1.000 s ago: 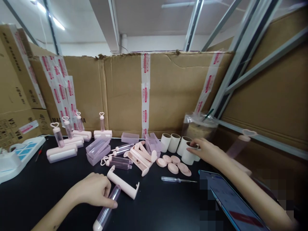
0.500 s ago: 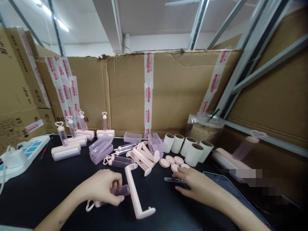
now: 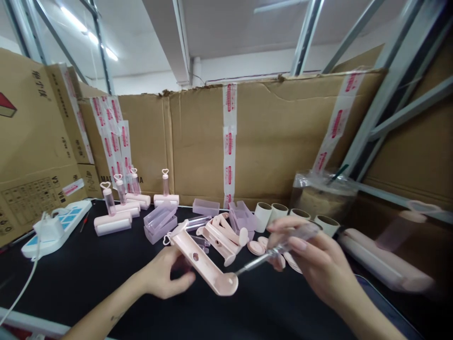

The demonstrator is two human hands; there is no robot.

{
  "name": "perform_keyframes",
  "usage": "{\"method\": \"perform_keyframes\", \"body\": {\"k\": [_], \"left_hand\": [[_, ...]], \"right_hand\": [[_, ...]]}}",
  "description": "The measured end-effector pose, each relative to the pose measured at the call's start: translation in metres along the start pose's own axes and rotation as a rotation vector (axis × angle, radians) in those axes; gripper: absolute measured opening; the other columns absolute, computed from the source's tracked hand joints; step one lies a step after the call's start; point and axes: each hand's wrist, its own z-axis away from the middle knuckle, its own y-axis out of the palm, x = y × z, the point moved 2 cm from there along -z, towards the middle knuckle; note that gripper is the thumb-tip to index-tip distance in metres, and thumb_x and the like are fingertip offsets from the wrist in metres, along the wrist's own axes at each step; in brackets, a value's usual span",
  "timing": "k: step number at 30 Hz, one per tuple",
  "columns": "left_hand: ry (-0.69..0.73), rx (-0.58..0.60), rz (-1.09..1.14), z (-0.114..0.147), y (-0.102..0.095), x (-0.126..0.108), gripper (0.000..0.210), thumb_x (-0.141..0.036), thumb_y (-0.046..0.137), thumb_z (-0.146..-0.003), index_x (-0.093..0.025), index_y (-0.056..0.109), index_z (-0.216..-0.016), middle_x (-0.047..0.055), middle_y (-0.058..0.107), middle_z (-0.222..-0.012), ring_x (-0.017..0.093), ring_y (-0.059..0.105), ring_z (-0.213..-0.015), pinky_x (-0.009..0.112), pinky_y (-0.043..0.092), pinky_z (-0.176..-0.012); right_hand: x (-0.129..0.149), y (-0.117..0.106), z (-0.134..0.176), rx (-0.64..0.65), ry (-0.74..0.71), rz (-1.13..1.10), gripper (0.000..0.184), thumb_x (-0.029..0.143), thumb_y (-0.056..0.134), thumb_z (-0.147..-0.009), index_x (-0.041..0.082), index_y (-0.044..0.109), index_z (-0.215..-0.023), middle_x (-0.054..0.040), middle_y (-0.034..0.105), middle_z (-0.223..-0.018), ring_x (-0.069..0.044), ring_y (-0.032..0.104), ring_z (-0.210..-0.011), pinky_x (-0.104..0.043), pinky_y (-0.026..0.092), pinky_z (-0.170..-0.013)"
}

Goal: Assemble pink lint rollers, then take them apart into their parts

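Note:
My left hand [image 3: 166, 271] is closed around the upper end of a pale pink roller frame [image 3: 205, 267], its fingers partly hidden behind it. The frame is tilted, its hollow side and a hole facing me. My right hand [image 3: 325, 264] grips a screwdriver [image 3: 257, 261] by its clear handle, with the tip close to the frame's lower rounded end; whether it touches, I cannot tell. Behind the frame lie more pink frames [image 3: 221, 241] and clear purple handles [image 3: 198, 223]. Pink round caps [image 3: 255, 247] are partly covered by my right hand.
Assembled lint rollers [image 3: 113, 223] stand at the back left near a white power strip [image 3: 58, 231]. Purple covers [image 3: 161, 222] and white paper rolls [image 3: 264, 217] are farther back. A bagged drink [image 3: 318, 198], a blurred roller [image 3: 385, 259] and a phone's edge [image 3: 375, 293] are at right.
My right hand has picked up the screwdriver from the table and brought it to the frame. The roller frame has been lifted and turned in my left hand, which earlier held a purple handle.

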Motion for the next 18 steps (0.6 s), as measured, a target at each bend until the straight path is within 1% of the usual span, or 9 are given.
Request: {"method": "perform_keyframes", "body": {"k": [2,3,5,7,9,12,15,18], "left_hand": [[0.008,0.027,-0.004,0.0,0.001,0.0,0.038,-0.041,0.064,-0.073,-0.012,0.056,-0.095,0.006,0.061,-0.081,0.015,0.055,-0.067,0.025,0.048,-0.064],[0.003,0.031,0.0,0.0,0.001,-0.001,0.038,-0.045,0.063,-0.074,-0.012,0.058,-0.093,0.006,0.062,-0.081,0.016,0.056,-0.067,0.025,0.048,-0.065],[-0.013,0.022,0.002,-0.002,0.001,-0.002,0.034,-0.046,0.059,-0.077,-0.014,0.061,-0.089,0.005,0.064,-0.082,0.017,0.058,-0.071,0.026,0.048,-0.07],[-0.02,0.036,0.007,-0.004,0.002,-0.004,0.031,-0.044,0.058,-0.08,-0.015,0.062,-0.089,0.005,0.066,-0.083,0.017,0.06,-0.075,0.026,0.047,-0.074],[-0.026,0.062,0.019,-0.004,0.004,-0.006,0.029,-0.041,0.056,-0.082,-0.015,0.062,-0.09,0.005,0.066,-0.085,0.017,0.06,-0.076,0.025,0.047,-0.074],[-0.022,0.073,0.006,-0.003,0.007,-0.008,0.03,-0.041,0.051,-0.085,-0.013,0.06,-0.092,0.006,0.064,-0.085,0.016,0.059,-0.075,0.024,0.047,-0.071],[0.0,0.066,-0.04,-0.002,0.009,-0.009,0.032,-0.042,0.05,-0.084,-0.012,0.059,-0.091,0.005,0.061,-0.078,0.015,0.056,-0.067,0.023,0.045,-0.063],[0.025,0.073,-0.034,-0.002,0.009,-0.011,0.032,-0.042,0.05,-0.082,-0.012,0.058,-0.088,0.004,0.058,-0.071,0.013,0.052,-0.061,0.021,0.044,-0.057]], "right_hand": [[-0.006,0.015,-0.002,-0.001,0.053,-0.101,0.013,0.038,0.055,-0.084,0.025,0.057,-0.085,0.0015,0.063,-0.06,-0.016,0.061,-0.05,-0.027,0.046,-0.049],[-0.011,0.02,-0.002,-0.006,0.081,-0.138,0.012,0.037,0.056,-0.084,0.025,0.056,-0.083,0.0026,0.063,-0.061,-0.015,0.062,-0.05,-0.026,0.046,-0.05],[-0.021,0.027,0.0,-0.01,0.134,-0.185,0.011,0.033,0.061,-0.081,0.025,0.053,-0.081,0.0054,0.061,-0.06,-0.012,0.06,-0.047,-0.023,0.046,-0.048],[-0.031,0.029,0.003,-0.017,0.177,-0.171,0.013,0.03,0.064,-0.079,0.025,0.053,-0.081,0.0068,0.06,-0.059,-0.01,0.058,-0.045,-0.022,0.046,-0.049],[-0.039,0.03,0.007,-0.04,0.218,-0.107,0.011,0.031,0.064,-0.08,0.024,0.056,-0.083,0.0052,0.062,-0.059,-0.01,0.06,-0.048,-0.022,0.047,-0.053],[-0.045,0.033,0.014,-0.087,0.264,-0.036,0.017,0.036,0.067,-0.075,0.022,0.062,-0.082,-0.0001,0.067,-0.066,-0.015,0.065,-0.057,-0.025,0.051,-0.057],[-0.046,0.037,0.017,-0.114,0.28,-0.035,0.018,0.035,0.072,-0.07,0.021,0.064,-0.077,-0.0028,0.07,-0.071,-0.018,0.067,-0.062,-0.028,0.054,-0.06],[-0.046,0.039,0.018,-0.115,0.275,-0.057,0.014,0.031,0.073,-0.07,0.021,0.064,-0.076,-0.0038,0.071,-0.075,-0.019,0.068,-0.066,-0.028,0.054,-0.064]]}}
